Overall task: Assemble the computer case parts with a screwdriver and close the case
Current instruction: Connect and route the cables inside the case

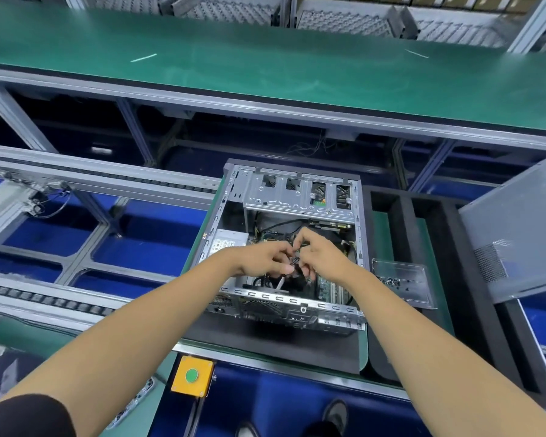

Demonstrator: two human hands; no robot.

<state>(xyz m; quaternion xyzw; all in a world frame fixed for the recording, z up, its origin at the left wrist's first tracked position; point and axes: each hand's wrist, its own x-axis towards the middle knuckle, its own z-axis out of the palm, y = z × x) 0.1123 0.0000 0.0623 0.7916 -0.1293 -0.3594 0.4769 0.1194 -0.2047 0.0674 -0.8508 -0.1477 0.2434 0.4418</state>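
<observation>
Grip, left hand [267,258]: fingers curled, pinching a small black cable connector [294,260] over the middle of the open case.
Grip, right hand [320,255]: fingers curled round the same connector from the right; the two hands meet fingertip to fingertip.
Connector: lies between the hands, with dark cables running down from it into the case; its exact shape is too small to tell.
Task's thing: open grey metal computer case [292,305], lying on its side on the green-topped table [423,234], long axis running near to far, drive cage at the far end.
Relation for the next move: the board and its sockets lie straight below the hands, so the connector probably goes downward; both hands are equally near.
Side panel: grey perforated metal panel [517,228], tilted at the right, well apart from the case, so closing is not yet done.
Screws: small dark screws in a clear plastic tray [402,283] just right of the case.
Screwdriver: none seen.
Writing: white label on the power supply [229,242], not readable.
Near edge: yellow box with green button [192,375].
</observation>
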